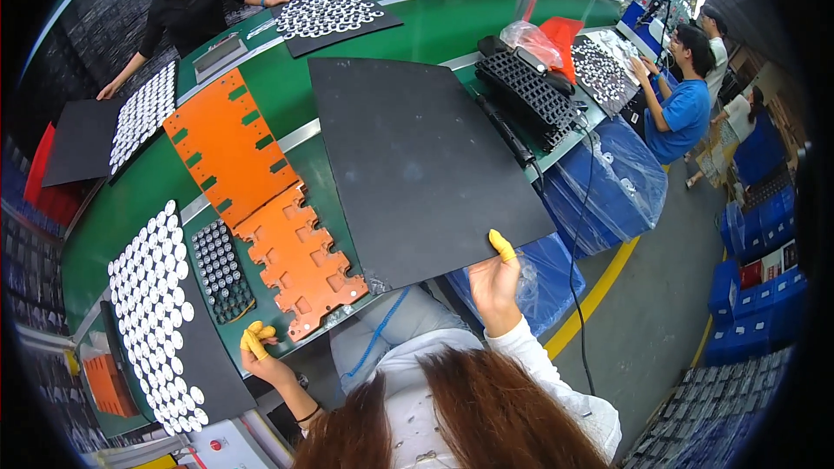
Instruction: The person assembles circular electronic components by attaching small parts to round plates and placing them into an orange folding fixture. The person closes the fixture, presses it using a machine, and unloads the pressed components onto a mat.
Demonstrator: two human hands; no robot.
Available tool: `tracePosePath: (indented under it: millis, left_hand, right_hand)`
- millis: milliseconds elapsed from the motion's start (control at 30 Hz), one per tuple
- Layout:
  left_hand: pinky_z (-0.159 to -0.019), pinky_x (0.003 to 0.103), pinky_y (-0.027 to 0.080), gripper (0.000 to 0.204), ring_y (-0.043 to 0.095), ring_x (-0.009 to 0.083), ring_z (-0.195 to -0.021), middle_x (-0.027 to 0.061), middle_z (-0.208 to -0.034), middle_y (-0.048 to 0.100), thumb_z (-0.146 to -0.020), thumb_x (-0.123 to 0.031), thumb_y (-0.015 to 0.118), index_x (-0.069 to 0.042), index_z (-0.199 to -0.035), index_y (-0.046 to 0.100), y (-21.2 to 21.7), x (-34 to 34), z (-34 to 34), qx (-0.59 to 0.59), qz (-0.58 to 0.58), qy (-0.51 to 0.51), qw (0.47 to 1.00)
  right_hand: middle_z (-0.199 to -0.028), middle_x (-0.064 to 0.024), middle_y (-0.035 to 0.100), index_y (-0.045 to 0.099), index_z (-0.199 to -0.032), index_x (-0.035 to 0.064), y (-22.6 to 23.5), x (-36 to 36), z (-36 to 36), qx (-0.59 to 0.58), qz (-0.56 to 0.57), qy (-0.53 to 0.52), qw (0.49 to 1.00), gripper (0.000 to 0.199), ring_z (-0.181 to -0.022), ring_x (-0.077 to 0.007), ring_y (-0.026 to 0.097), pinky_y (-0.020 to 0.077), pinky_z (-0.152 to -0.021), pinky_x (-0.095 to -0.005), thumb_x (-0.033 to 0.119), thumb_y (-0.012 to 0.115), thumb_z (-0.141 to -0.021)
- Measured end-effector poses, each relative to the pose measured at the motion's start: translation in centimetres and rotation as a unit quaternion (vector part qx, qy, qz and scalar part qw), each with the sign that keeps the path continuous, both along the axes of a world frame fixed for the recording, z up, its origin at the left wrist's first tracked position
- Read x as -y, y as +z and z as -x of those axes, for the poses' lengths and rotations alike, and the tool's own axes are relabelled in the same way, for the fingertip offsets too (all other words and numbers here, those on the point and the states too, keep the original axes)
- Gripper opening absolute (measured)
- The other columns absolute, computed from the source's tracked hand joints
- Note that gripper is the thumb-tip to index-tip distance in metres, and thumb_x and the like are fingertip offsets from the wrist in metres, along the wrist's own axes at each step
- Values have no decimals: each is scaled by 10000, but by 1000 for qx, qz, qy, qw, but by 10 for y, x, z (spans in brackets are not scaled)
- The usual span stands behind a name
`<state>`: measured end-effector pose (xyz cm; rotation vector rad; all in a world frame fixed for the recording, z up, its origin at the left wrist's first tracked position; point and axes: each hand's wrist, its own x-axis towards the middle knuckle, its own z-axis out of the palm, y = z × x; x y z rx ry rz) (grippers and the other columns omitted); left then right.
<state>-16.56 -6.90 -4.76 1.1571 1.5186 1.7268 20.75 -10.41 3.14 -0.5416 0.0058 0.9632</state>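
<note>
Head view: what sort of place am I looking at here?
Most likely a factory assembly floor: batches of round white pieces and orange notched plates lie on a long green workbench, and blue bins with clear plastic over them stand beside it.

The large black board point(417, 165) looks matt and smooth, with faint scuffs and specks. The orange plate point(230, 143) looks like flat, low-sheen plastic. Clear, glossy, crinkled plastic sheeting point(621, 175) covers blue plastic bins. The yellow finger covers point(501, 245) look rubbery; the trousers point(373, 339) are soft-looking cloth.
</note>
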Motion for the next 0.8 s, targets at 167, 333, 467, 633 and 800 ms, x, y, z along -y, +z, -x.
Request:
tracePosePath:
  millis: [167, 333, 467, 633, 800]
  left_hand:
    - [-576, 224, 435, 316, 565, 98, -635, 97, -811, 682, -1042, -204, 496, 64, -1035, 665, -7, 7, -3, -14, -12, 11, 1000]
    - [-575, 217, 414, 307, 542, 91, -629, 82, -807, 675, -1034, -200, 506, 62, -1037, 666, -4, 10, -9, -6, -5, 27, 1000]
    - [-583, 216, 411, 315, 541, 88, -640, 76, -804, 671, -1039, -206, 502, 60, -1020, 669, -1, 11, -14, -12, 2, 20, 1000]
    - [-576, 214, 404, 326, 537, 87, -633, 75, -800, 670, -1043, -219, 500, 56, -1010, 672, -2, 6, -14, -15, -4, 31, 999]
    - [-573, 215, 404, 327, 534, 86, -629, 76, -792, 668, -1043, -216, 500, 55, -993, 676, -1, 4, -13, -8, 12, 31, 999]
  right_hand:
    - [-1237, -124, 633, 574, -1204, 15, -50, -9, -21, 23, 12, 40, 999, 277, -1187, -273, 582, 458, -1028, -437, 133, 538, -956]
    - [-1130, -172, 652, 590, -1115, -26, -63, -23, -42, 53, 100, 91, 989, 192, -1022, -292, 664, 563, -887, -433, 88, 508, -983]
    - [-1128, -199, 647, 577, -1135, -39, -61, -18, -49, 75, 127, 113, 983, 218, -963, -318, 688, 586, -847, -429, 108, 503, -992]
    - [-1047, -280, 651, 517, -1219, -89, -48, -21, -45, 159, 203, 210, 943, 330, -848, -330, 714, 616, -732, -382, 100, 342, -1012]
    - [-1016, -311, 648, 480, -1278, -113, -46, -26, -48, 193, 196, 232, 933, 398, -821, -323, 718, 616, -730, -356, 79, 279, -993]
